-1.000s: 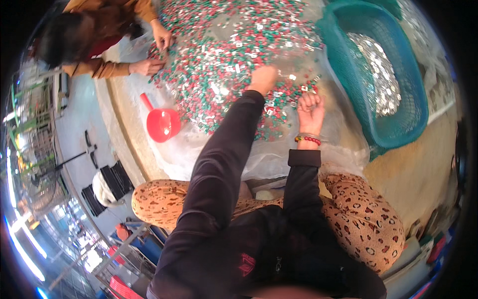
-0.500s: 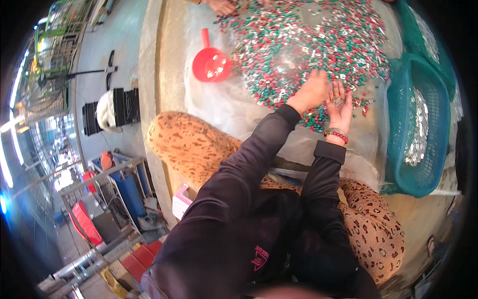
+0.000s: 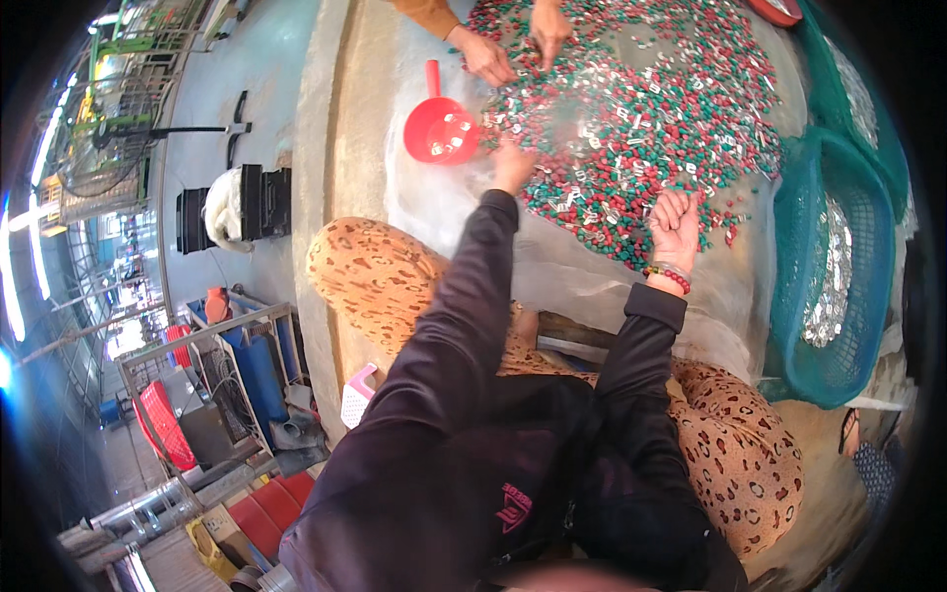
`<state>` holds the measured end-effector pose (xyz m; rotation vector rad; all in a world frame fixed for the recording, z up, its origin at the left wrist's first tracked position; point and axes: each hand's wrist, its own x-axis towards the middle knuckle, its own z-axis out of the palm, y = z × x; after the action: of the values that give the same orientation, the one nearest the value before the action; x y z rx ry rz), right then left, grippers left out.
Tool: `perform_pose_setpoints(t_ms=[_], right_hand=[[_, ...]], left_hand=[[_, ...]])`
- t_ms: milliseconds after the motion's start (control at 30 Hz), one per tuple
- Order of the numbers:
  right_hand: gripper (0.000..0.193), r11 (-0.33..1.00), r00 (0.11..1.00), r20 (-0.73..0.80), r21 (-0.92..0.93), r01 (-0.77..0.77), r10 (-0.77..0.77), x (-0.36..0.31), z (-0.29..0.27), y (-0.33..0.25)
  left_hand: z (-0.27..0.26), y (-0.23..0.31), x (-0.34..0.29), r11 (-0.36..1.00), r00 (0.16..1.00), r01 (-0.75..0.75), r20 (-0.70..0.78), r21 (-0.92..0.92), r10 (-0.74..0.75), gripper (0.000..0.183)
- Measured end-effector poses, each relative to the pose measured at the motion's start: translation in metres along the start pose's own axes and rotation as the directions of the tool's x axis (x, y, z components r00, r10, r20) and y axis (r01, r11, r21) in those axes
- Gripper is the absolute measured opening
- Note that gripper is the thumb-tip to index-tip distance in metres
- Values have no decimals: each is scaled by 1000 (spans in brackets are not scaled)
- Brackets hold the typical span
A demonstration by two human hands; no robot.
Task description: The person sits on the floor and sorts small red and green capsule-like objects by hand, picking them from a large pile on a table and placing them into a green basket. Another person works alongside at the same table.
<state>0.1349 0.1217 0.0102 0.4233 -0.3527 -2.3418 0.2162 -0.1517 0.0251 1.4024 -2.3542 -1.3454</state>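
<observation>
Red and green pebble-like pieces (image 3: pixel 612 202) lie spread over a pale sheet, mixed with small silvery metal pieces (image 3: pixel 592 130). My left hand (image 3: pixel 513 166) reaches to the pile's left edge, just right of the red dipper (image 3: pixel 431 133); its fingers are smeared by motion. Several metal pieces lie inside the dipper. My right hand (image 3: pixel 675 223), palm up at the pile's near edge, is closed in a fist. Small metal pieces lay in that palm a moment ago; the curled fingers hide them now.
At right stands a green mesh basket (image 3: pixel 834 380) with silvery metal pieces inside. A co-worker's hands (image 3: pixel 483 57) touch the pile's far left edge. Beside my left knee lies a pink-and-white plastic item (image 3: pixel 357 400). The raised platform's edge (image 3: pixel 316 197) runs along the left.
My left hand has moved left, from beside my right hand to near the dipper. My right hand has closed from an open palm. The co-worker's hands have come further into view.
</observation>
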Motion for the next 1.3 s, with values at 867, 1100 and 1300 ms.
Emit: perform_pose_setpoints(t_ms=[867,1100,1300], right_hand=[[45,651,757,-123,-610,452,-642,-28,65,-30],[44,368,600,-1,-791,489,-800,-31,111,-9],[37,242,551,206,-738,631,-809,-41,82,-14]], left_hand=[[98,96,24,933,797,112,591,-343,121,39],[107,35,-26,435,599,-798,466,417,652,34],[128,-5,-43,466,568,-818,601,337,562,28]])
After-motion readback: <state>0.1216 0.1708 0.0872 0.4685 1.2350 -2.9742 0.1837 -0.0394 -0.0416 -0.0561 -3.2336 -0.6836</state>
